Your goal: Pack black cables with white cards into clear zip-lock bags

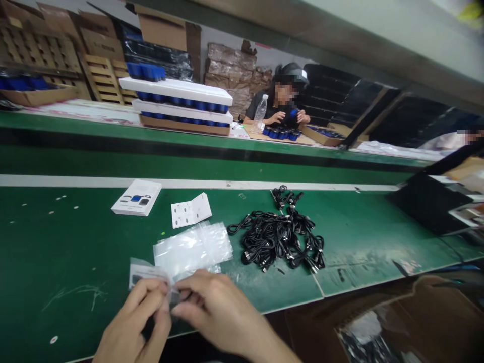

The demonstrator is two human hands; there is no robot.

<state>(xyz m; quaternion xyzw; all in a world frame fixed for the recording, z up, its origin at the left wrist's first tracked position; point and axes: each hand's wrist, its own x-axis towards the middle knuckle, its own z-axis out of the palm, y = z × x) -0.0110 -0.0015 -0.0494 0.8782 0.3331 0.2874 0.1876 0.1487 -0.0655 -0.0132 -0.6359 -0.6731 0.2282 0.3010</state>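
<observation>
Clear bag [151, 272] is pinched between my two hands at the near edge of the green bench [56, 242], with a dark item [138, 279] showing faintly through its film. My left hand [132, 320] rises from the bottom of my view, its fingers curled and gripping the bag. My right hand [223, 307] reaches in from the lower right, with its thumb and fingers closed on the same part of the bag, so the two hands almost touch. Their grip hides much of the bag, and I cannot make out what the dark item is. Just beyond lies a pile of clear bags [192, 249], beside a tangle of black cables [276, 239]. Farther up are a white card [191, 209] and a white box [136, 197]. Across the bench, a co-worker [278, 108] holds a blue item [294, 113].
</observation>
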